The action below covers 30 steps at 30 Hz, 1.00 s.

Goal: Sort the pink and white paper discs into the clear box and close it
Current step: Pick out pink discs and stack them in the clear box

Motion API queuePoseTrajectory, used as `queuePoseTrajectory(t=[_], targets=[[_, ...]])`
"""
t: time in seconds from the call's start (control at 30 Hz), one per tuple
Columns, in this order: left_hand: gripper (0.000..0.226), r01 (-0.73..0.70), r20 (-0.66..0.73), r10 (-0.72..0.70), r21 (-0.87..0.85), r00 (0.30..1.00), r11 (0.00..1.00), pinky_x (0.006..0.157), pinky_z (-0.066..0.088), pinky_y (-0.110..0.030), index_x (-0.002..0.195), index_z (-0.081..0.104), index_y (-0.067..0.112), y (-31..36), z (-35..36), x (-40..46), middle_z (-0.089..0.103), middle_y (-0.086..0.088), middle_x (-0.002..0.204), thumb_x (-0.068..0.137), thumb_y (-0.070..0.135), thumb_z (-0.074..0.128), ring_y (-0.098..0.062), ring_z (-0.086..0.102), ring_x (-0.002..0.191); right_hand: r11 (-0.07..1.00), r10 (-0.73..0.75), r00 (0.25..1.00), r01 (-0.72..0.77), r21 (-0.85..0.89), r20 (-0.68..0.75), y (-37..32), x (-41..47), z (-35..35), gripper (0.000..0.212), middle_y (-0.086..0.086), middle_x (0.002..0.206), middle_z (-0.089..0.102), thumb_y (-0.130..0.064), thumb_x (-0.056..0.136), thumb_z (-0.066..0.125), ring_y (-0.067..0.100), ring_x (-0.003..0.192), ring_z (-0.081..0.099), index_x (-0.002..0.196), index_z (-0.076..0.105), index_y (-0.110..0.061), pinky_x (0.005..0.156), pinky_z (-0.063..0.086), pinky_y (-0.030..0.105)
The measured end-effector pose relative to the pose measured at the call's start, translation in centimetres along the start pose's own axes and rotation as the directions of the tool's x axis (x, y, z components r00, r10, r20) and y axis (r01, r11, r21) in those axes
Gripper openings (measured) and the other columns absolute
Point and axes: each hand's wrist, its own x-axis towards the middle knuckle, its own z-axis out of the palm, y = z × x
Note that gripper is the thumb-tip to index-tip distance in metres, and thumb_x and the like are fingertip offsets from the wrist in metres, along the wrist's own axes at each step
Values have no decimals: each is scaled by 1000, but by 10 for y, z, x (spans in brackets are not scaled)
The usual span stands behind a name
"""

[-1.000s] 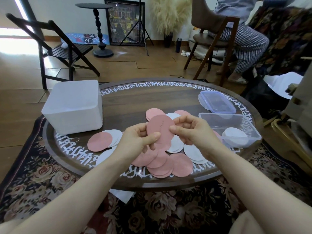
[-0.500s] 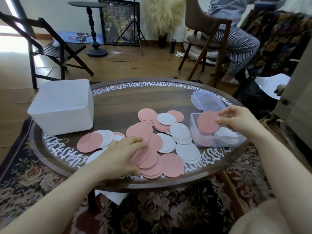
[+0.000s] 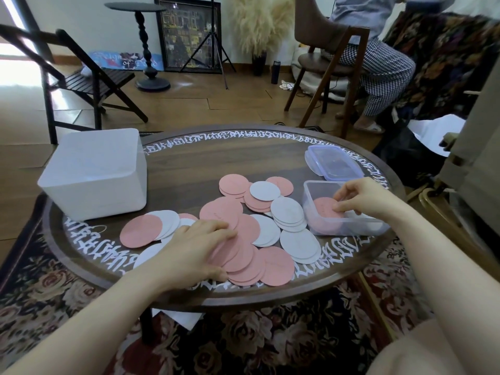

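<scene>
Discs (image 3: 238, 226), some twenty pink and white, overlap mid-surface (image 3: 211, 161); one pink disc (image 3: 326, 208) (pinched by right-hand fingers (image 3: 342, 205)) sits inside one clear box (image 3: 313, 212). Left fingers (image 3: 216, 231) lie flat on discs. Lid (image 3: 334, 162) near far edge.

Round table (image 3: 205, 163): tub (image 3: 93, 173) at left; loose discs (image 3: 259, 234) spread across centre front; open box (image 3: 342, 209) at right front, discs inside; lid (image 3: 334, 162) just behind box. Left hand (image 3: 197, 249) on discs; right hand (image 3: 362, 197) in box
</scene>
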Motion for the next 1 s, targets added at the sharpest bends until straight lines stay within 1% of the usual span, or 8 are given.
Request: queuePoseTrajectory(t=[0.23, 0.37, 0.53, 0.6, 0.67, 0.77, 0.87, 1.0], targets=[[78, 2, -17, -1, 9, 1000, 1000, 105, 17, -28, 145, 25, 38, 0, 3, 1, 18, 16, 152, 79, 44, 67, -6, 16, 137, 982, 54, 997, -43, -186, 55, -4, 0, 8, 11, -2, 83, 67, -18, 74, 77, 18, 85, 61, 78, 68, -21, 73, 46, 29], [77, 1, -41, -2, -18, 999, 1000, 106, 17, -29, 144, 29, 37, 1, 4, 2, 22, 15, 150, 78, 42, 69, -7, 17, 137, 967, 64, 997, -52, -250, 37, -6, -1, 13, 11, -4, 84, 63, -17, 79, 72, 16, 84, 59, 77, 65, -25, 72, 43, 27], [77, -3, -63, 1, -37, 998, 999, 105, 16, -28, 144, 29, 35, 1, 4, 1, 26, 13, 148, 79, 39, 69, -8, 20, 136, 963, 61, 998, -58, -264, 6, -8, -1, 15, 21, -1, 94, 63, -28, 76, 76, 18, 89, 58, 92, 64, -23, 80, 46, 32], [78, -2, -62, -2, -54, 998, 999, 106, 18, -29, 145, 27, 35, 0, 3, 0, 27, 13, 148, 79, 39, 70, -9, 21, 136, 968, 22, 997, -40, -247, -74, -11, -7, 15, 28, -4, 89, 60, -33, 73, 78, 17, 86, 57, 93, 63, -23, 74, 43, 31], [81, -1, -59, -3, -61, 998, 998, 106, 19, -29, 145, 26, 36, -2, 1, 0, 27, 14, 148, 78, 39, 71, -9, 23, 135, 981, -81, 968, 35, -190, -238, -19, -14, 17, 19, -6, 82, 57, -28, 76, 74, 15, 79, 54, 92, 64, -23, 67, 38, 30], [84, 13, -68, -17, -56, 998, 998, 106, 16, -29, 145, 25, 36, -5, -3, -3, 27, 15, 149, 76, 42, 72, -9, 22, 136, 955, -291, 869, 289, -66, -400, -44, -35, 29, 5, -10, 74, 55, -20, 81, 68, 5, 66, 48, 83, 65, -24, 65, 38, 30], [86, 50, -63, -52, -31, 997, 998, 108, 16, -30, 147, 22, 33, -6, -5, -5, 27, 12, 149, 77, 44, 71, -11, 21, 137, 892, -435, 857, 453, 0, -275, -68, -63, 55, 6, -10, 75, 57, -23, 81, 69, 4, 63, 47, 83, 65, -27, 63, 40, 27], [86, 86, -53, -87, -13, 995, 996, 107, 19, -31, 148, 20, 33, -5, -4, -6, 32, 8, 147, 78, 44, 70, -13, 25, 137, 894, -448, 894, 448, 7, 20, -75, -79, 96, 17, -15, 87, 56, -38, 80, 70, -5, 69, 48, 95, 64, -32, 68, 38, 23]])
